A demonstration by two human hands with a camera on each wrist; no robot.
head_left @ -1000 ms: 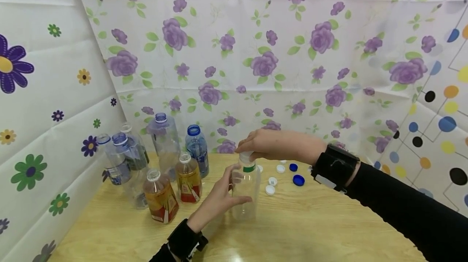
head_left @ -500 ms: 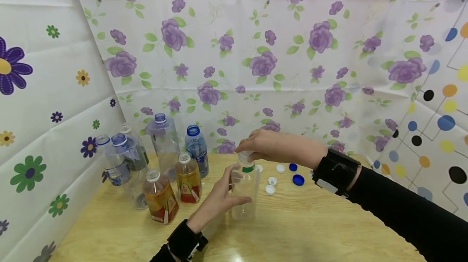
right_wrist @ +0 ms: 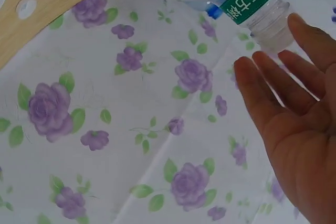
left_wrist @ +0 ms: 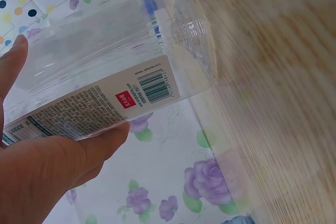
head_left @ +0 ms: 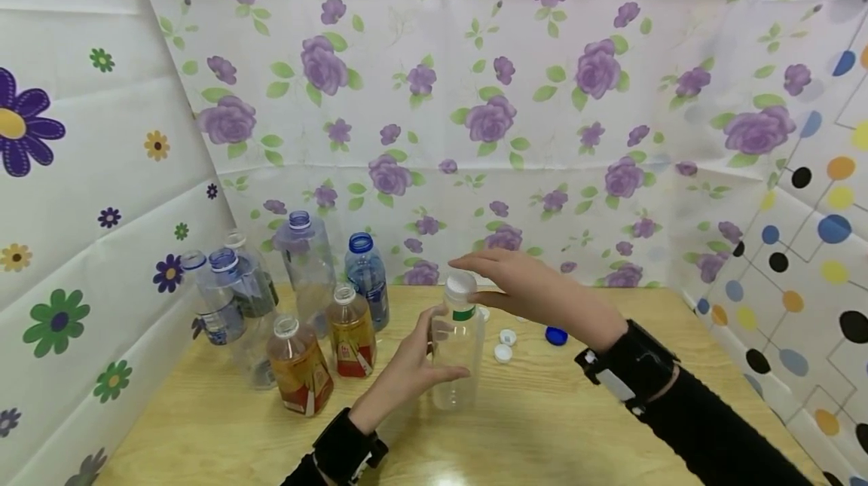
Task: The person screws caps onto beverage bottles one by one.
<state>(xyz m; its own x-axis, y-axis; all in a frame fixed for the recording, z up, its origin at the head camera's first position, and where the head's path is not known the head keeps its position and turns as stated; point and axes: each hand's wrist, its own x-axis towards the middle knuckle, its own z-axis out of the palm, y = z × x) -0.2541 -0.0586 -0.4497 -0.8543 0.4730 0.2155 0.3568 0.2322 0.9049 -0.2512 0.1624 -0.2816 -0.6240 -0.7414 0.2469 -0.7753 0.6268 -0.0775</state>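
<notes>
Upright on the table stands a clear plastic bottle [head_left: 454, 358] with a green neck label and a white cap [head_left: 461, 284] on its mouth. My left hand [head_left: 407, 373] holds it round the body, thumb in front and fingers behind. In the left wrist view, the bottle's [left_wrist: 105, 51] side shows a printed label with a barcode. My right hand [head_left: 525, 290] is beside the cap, its fingers spread over and around it. In the right wrist view, the right hand's [right_wrist: 294, 114] fingers look loose, with the green-labelled neck [right_wrist: 262, 17] near the fingertips.
Two orange-labelled bottles, one a tea-like bottle [head_left: 298, 369], stand left of my left hand. Behind them are several uncapped clear and blue bottles [head_left: 366, 275]. White caps [head_left: 503, 353] and a blue cap [head_left: 556, 336] lie right of the bottle. Floral sheets [head_left: 407, 94] hang behind the table.
My right hand has loosened from the cap and shifted slightly right, so more of the white cap shows. The left hand and the bottle stay in place.
</notes>
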